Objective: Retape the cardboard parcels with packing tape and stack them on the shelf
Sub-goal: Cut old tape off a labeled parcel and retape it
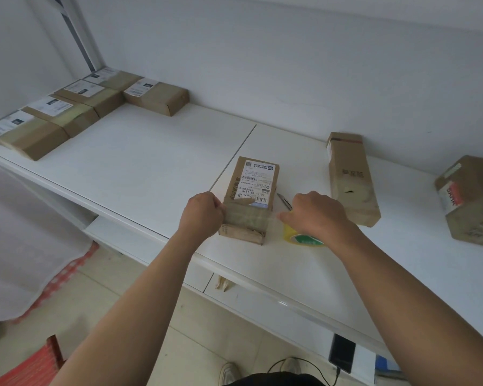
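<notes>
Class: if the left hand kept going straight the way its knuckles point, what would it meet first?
Probably the parcel it is taping: the left hand already pinches the tape strip at the parcel's left edge, pointing right.

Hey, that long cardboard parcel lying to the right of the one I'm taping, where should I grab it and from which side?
Probably across its long side walls near the middle, coming down from above. The long parcel lies flat on the white shelf, its length running away from you, nothing touching its sides. Its near end looks crumpled and has a hole in the top face, so avoid gripping there.
</notes>
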A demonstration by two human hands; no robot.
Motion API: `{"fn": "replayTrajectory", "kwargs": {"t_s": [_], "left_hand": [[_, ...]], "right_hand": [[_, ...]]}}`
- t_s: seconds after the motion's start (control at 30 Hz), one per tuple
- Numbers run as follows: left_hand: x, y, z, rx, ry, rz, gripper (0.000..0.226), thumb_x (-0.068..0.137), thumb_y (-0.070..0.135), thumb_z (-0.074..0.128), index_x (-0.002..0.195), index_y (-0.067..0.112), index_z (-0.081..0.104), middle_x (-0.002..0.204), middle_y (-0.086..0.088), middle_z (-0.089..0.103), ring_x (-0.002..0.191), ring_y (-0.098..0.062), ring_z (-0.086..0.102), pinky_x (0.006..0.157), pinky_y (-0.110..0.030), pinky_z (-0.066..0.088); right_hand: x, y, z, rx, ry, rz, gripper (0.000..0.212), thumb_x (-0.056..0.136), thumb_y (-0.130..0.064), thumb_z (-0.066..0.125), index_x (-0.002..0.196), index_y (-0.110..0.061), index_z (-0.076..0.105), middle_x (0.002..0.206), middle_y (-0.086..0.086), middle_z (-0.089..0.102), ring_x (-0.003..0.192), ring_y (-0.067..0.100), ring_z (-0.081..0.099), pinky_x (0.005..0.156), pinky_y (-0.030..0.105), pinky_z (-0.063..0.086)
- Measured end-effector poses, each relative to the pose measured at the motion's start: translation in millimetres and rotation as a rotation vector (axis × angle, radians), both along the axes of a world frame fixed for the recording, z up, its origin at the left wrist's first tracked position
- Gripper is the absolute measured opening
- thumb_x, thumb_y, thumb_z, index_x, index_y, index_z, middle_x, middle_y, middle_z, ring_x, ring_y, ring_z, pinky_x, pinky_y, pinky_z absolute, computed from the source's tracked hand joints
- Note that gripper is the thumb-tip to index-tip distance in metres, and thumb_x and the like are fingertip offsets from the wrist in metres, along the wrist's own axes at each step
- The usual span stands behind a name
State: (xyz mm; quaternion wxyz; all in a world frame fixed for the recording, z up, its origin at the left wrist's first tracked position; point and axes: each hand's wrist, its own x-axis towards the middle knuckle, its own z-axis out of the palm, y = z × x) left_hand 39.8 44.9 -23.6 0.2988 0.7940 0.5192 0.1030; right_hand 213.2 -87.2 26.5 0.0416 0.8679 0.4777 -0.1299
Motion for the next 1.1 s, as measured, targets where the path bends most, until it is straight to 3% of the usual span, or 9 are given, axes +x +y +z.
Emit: {"fn": "replayTrajectory", "kwargs": {"t_s": [0.23, 0.37, 0.47, 0.57, 0.67, 0.77, 0.9, 1.0, 1.1], "left_hand": [[0.2, -2.0, 1.4, -0.001, 0.006, 0.009, 0.02, 0.098, 0.018, 0.057, 0.092, 0.001, 0.065, 0.091, -0.011, 0.066, 0.084, -0.024, 0.055, 0.071, -0.029, 0.041], [-1.1, 0.0, -4.2, 0.0, -0.047, 0.015, 0.018, 0.096, 0.017, 0.061, 0.1, 0.007, 0.047, 0.097, -0.01, 0.057, 0.087, -0.027, 0.053, 0.07, -0.032, 0.04], [-0.9, -9.1, -11.1, 0.353, -0.034, -0.125, 0.024, 0.086, -0.001, 0.062, 0.108, 0.006, 0.056, 0.107, -0.014, 0.055, 0.096, -0.034, 0.052, 0.075, -0.041, 0.046], [0.3, -22.0, -25.8, 0.707, 0.05, -0.339, 0.033, 0.066, -0.011, 0.067, 0.096, 0.003, 0.067, 0.107, -0.016, 0.061, 0.094, -0.038, 0.058, 0.073, -0.045, 0.053], [-2.0, -30.7, -36.0, 0.757, 0.08, -0.434, 0.024, 0.07, -0.006, 0.072, 0.092, 0.003, 0.068, 0.101, -0.014, 0.066, 0.088, -0.033, 0.064, 0.073, -0.043, 0.057], [-6.9, -43.2, -50.3, 0.732, 0.135, -0.421, 0.037, 0.08, 0.0, 0.053, 0.115, -0.005, 0.065, 0.122, -0.021, 0.064, 0.106, -0.037, 0.065, 0.087, -0.044, 0.057], [-8.4, -56.8, -59.2, 0.606, 0.211, -0.449, 0.075, 0.077, 0.02, 0.066, 0.146, 0.014, 0.038, 0.148, -0.031, 0.041, 0.137, -0.043, 0.043, 0.108, -0.048, 0.042], [-5.4, -61.5, -57.0, 0.623, 0.25, -0.454, 0.081, 0.079, 0.029, 0.062, 0.153, 0.019, 0.031, 0.158, -0.027, 0.024, 0.148, -0.041, 0.023, 0.12, -0.047, 0.02], [-0.5, -63.4, -60.0, 0.622, 0.281, -0.539, 0.081, 0.089, 0.031, 0.048, 0.159, 0.011, 0.012, 0.163, -0.014, -0.01, 0.152, -0.029, -0.014, 0.124, -0.043, -0.01]], "right_hand": [[-0.9, 1.1, -5.6, 0.012, 0.0, -0.001, 0.037, 0.095, -0.053, 0.048, 0.092, -0.017, 0.052, 0.09, 0.004, 0.05, 0.083, 0.027, 0.051, 0.069, 0.032, 0.037], [-0.8, 2.4, -8.3, 0.008, -0.004, -0.002, 0.043, 0.096, -0.054, 0.048, 0.101, -0.013, 0.06, 0.089, 0.003, 0.048, 0.082, 0.027, 0.05, 0.068, 0.031, 0.037], [-0.8, 2.1, -8.7, 0.014, -0.002, -0.003, 0.046, 0.096, -0.054, 0.048, 0.107, -0.012, 0.062, 0.09, 0.004, 0.048, 0.082, 0.027, 0.049, 0.069, 0.031, 0.037], [-0.6, 1.9, -9.1, 0.012, -0.01, -0.001, 0.045, 0.096, -0.054, 0.048, 0.107, -0.012, 0.061, 0.089, 0.004, 0.048, 0.081, 0.027, 0.05, 0.067, 0.031, 0.036], [0.0, 1.5, -9.9, 0.009, -0.004, -0.005, 0.04, 0.095, -0.052, 0.049, 0.102, -0.014, 0.059, 0.091, 0.006, 0.052, 0.081, 0.027, 0.049, 0.067, 0.031, 0.037], [0.1, 1.6, -10.9, 0.004, -0.014, -0.002, 0.039, 0.095, -0.054, 0.048, 0.098, -0.016, 0.056, 0.092, 0.006, 0.053, 0.082, 0.027, 0.049, 0.069, 0.031, 0.038], [0.0, 1.5, -12.3, 0.011, -0.02, 0.001, 0.038, 0.096, -0.053, 0.047, 0.091, -0.015, 0.051, 0.088, 0.004, 0.049, 0.08, 0.027, 0.051, 0.066, 0.031, 0.038], [0.3, 0.2, -11.3, 0.017, -0.014, 0.0, 0.039, 0.096, -0.054, 0.047, 0.089, -0.016, 0.047, 0.088, 0.004, 0.049, 0.081, 0.027, 0.051, 0.068, 0.031, 0.039], [1.1, -1.5, -10.3, 0.016, -0.007, -0.001, 0.039, 0.095, -0.054, 0.047, 0.09, -0.016, 0.047, 0.089, 0.005, 0.05, 0.082, 0.027, 0.051, 0.069, 0.032, 0.039]]}}
